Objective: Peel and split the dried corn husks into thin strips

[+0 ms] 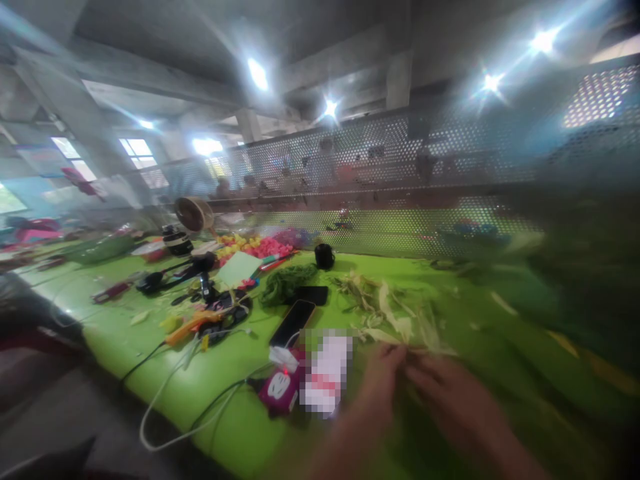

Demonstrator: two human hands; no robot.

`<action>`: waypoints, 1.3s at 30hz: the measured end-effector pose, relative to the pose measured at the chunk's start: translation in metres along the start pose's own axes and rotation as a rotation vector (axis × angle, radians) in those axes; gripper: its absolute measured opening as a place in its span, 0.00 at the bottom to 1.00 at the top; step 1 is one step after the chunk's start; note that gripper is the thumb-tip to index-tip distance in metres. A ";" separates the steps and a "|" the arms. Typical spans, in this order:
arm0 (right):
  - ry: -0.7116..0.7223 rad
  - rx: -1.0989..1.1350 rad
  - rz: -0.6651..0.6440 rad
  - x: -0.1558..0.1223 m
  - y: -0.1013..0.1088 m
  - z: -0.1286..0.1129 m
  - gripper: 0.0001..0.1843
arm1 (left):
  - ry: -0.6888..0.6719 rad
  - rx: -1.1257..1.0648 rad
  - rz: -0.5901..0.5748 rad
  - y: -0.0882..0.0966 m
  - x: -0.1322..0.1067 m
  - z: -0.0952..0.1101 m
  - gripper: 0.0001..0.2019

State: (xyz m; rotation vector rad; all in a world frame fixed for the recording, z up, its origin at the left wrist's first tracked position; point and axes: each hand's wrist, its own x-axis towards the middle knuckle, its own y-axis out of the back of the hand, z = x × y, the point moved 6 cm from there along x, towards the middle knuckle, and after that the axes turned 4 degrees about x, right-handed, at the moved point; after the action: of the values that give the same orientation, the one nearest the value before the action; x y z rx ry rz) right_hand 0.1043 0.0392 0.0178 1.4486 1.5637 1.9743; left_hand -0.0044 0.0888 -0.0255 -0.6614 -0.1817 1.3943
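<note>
My left hand (383, 373) and my right hand (440, 377) are close together over the green table, fingertips almost meeting. Both are smeared by motion. The left fingers look curled into a pinch; the right ones lie bent toward them. Whatever is between them is too blurred to make out. Just beyond the fingertips lies a loose pile of pale, dry, leaf-like strips (385, 303), resembling corn husk. Left of my left hand is a phone-sized object with a pixelated face (327, 377), beside a purple plug-in box (283, 390) with cables.
Two dark phones (295, 321) and a green net-like bundle (287, 283) lie further in. An orange-handled tool (193, 327), a black roll (325, 256) and pink and yellow pieces (255, 247) are around them. A perforated metal panel (360, 230) borders the table (215, 427).
</note>
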 end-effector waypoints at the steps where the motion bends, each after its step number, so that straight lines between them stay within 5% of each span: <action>1: 0.015 -0.014 0.000 0.000 -0.003 -0.001 0.25 | 0.002 0.011 -0.014 -0.003 -0.001 0.000 0.11; 6: 0.040 -0.043 0.002 -0.002 -0.009 -0.002 0.23 | 0.049 0.026 -0.065 -0.014 -0.006 -0.002 0.10; 12: 0.048 0.037 0.001 0.000 0.011 -0.003 0.16 | 0.004 -0.006 -0.124 -0.017 -0.006 -0.002 0.14; 19: -0.013 0.218 -0.044 0.005 0.023 -0.014 0.11 | -0.049 0.041 0.030 -0.006 -0.006 0.006 0.19; 30: -0.605 0.482 0.204 -0.005 0.026 0.037 0.12 | -0.025 0.136 -0.170 -0.030 -0.017 0.013 0.20; 39: -0.812 0.610 0.222 -0.011 0.022 0.044 0.12 | -0.061 0.192 -0.282 -0.043 -0.029 0.016 0.24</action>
State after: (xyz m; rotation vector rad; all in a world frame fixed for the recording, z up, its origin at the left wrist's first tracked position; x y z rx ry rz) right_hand 0.1522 0.0494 0.0278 2.3215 1.6682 0.7432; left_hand 0.0188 0.0655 0.0182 -0.4167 -0.1795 1.1433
